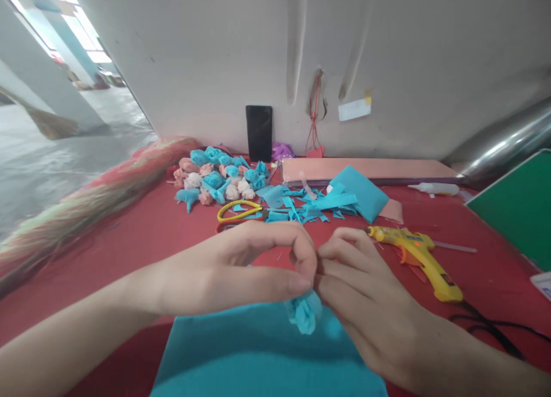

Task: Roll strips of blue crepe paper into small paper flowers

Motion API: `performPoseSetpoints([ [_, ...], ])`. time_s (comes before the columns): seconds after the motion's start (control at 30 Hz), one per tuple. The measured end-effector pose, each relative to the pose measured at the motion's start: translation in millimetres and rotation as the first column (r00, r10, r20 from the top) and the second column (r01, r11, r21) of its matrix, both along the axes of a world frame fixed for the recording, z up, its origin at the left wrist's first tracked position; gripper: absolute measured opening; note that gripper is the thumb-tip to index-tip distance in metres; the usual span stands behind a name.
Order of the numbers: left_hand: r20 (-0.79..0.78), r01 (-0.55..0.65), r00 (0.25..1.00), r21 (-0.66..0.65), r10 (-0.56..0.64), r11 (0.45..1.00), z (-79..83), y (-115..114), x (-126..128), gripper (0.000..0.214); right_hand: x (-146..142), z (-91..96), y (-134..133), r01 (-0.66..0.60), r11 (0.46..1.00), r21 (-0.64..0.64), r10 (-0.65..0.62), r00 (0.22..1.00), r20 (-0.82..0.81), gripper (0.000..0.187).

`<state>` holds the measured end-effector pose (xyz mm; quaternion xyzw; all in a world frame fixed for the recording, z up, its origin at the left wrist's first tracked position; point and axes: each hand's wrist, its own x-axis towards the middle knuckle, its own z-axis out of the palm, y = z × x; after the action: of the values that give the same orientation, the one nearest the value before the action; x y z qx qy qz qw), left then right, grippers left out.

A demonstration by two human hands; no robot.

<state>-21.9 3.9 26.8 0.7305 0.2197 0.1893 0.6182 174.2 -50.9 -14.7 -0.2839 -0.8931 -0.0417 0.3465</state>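
- Head view: blue sheet (pixel 258 351) is seen largely uncut at bottom centre, so plenty of material is judged left.
- The left hand (pixel 241 271) and right hand (pixel 365 294) are held over the sheet's far edge, fingertips pressed together, pinching a small blue roll (pixel 305 314); it is judged unfinished.
- Pile of flowers (pixel 219 176), blue and pink, is set well beyond the sheet, leftward: many judged done.
- Blue scraps (pixel 310 205) are strewn beyond the sheet.
- Glue gun (pixel 419 256) is laid right of the sheet, untouched.
- No brand or writing can be read; wall label (pixel 353 109) too small.
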Motion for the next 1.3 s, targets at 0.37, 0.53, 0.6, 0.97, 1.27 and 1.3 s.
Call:
performPoseSetpoints([
  [0.37, 0.003, 0.137, 0.991, -0.08, -0.137, 0.987, 0.9, 3.3, -3.5, 0.009, -3.0, 11.2, -7.4, -0.024, 0.959, -0.283, -0.007, 0.994, -0.107, 0.039],
  [0.53, 0.098, 0.192, 0.98, -0.273, -0.172, 0.943, -3.2, 3.2, -1.9, 0.013, 0.4, 14.4, -6.8, -0.141, 0.856, -0.496, 0.059, 0.982, -0.178, 0.027],
  [0.6, 0.129, 0.207, 0.976, -0.321, -0.174, 0.924, -4.6, 3.1, -0.8, 0.016, 0.7, 14.0, -6.4, -0.189, 0.84, -0.508, 0.083, 0.971, -0.224, 0.025],
  [0.97, 0.121, 0.008, 0.993, -0.157, 0.011, 0.988, -7.5, 6.5, -1.3, 0.017, -2.7, 13.2, -1.0, -0.245, 0.755, -0.608, 0.008, 0.931, -0.365, 0.032],
  [1.27, 0.199, -0.338, 0.931, 0.155, 0.306, 0.928, -16.5, -2.2, 9.1, 0.007, -0.2, -2.1, 2.9, -0.613, 0.437, -0.658, -0.144, 0.675, -0.724, 0.027],
  [1.3, 0.196, -0.336, 0.932, 0.146, 0.306, 0.93, -17.2, -3.5, 9.6, 0.008, -1.2, -2.0, 2.3, -0.618, 0.423, -0.663, -0.158, 0.67, -0.725, 0.028],
])
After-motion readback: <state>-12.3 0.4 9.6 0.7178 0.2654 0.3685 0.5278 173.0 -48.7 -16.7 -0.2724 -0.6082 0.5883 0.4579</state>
